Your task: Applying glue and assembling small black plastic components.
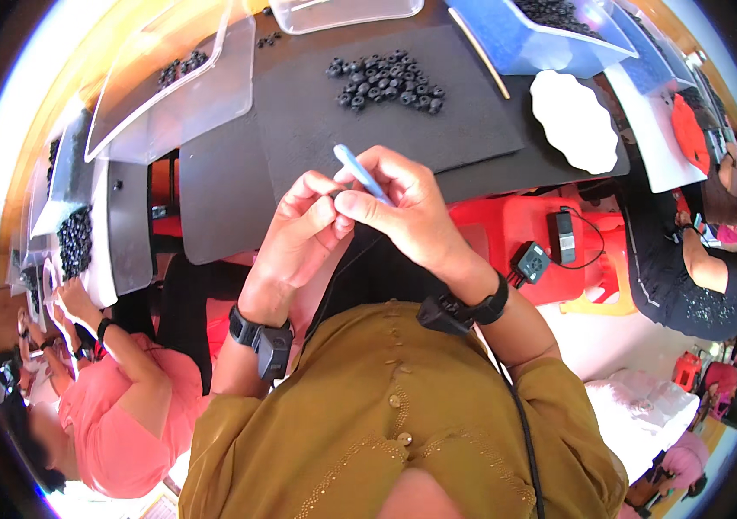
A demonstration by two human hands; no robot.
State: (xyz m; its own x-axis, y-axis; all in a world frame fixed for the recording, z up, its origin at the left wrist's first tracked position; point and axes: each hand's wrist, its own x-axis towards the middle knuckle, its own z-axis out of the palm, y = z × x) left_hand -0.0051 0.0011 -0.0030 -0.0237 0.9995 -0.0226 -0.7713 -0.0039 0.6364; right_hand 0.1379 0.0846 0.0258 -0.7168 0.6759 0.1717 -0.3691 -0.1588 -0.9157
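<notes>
- In our right hand [407,203] we grip a light-blue pen-like tool [360,174], thumb and fingers closed around it, its visible end slanting away to the left.
- We curl our left hand [299,227] just beside it, thumb and fingertips nearly together; we cannot tell whether they pinch anything.
- Beyond our hands we see black pieces [377,80] heaped on a dark mat [472,121].
- To their right we have a white dish [573,121].

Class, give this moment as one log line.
Right hand: holding light-blue pen-shaped tool | Left hand: alongside, grip unclear | Beyond: small round black pieces on dark rectangular mat
</notes>
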